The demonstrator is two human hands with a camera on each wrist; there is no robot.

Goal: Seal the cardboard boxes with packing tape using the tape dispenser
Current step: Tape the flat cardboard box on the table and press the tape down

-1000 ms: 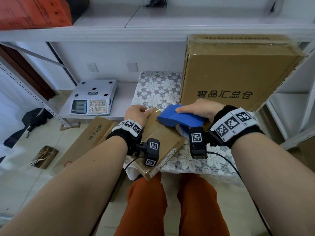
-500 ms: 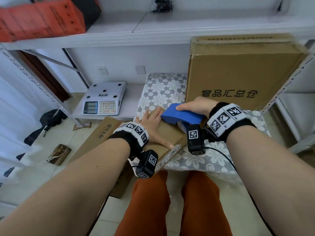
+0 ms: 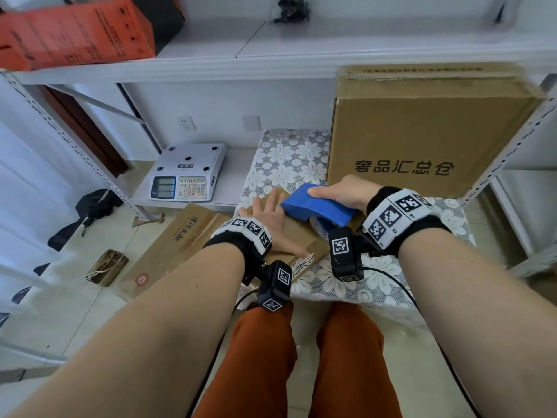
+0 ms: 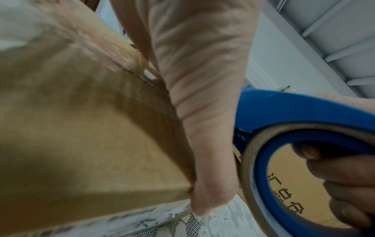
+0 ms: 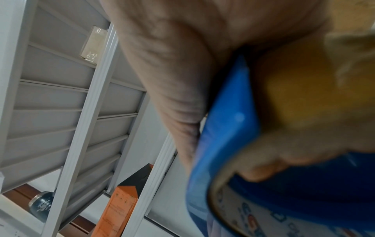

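"奢品汇总仓" on lg cardboard box [image 3: 422,140] behind.

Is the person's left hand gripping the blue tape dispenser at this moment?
No, the left hand lies flat on the small cardboard box; the right hand holds the tape dispenser.

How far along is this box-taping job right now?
Mid-job, it seems. A glossy strip already runs along the small box, so some tape looks laid. In hand: the left hand presses flat on that box while the right hand grips the blue tape dispenser against it. Whether the big box behind needs sealing is unclear.
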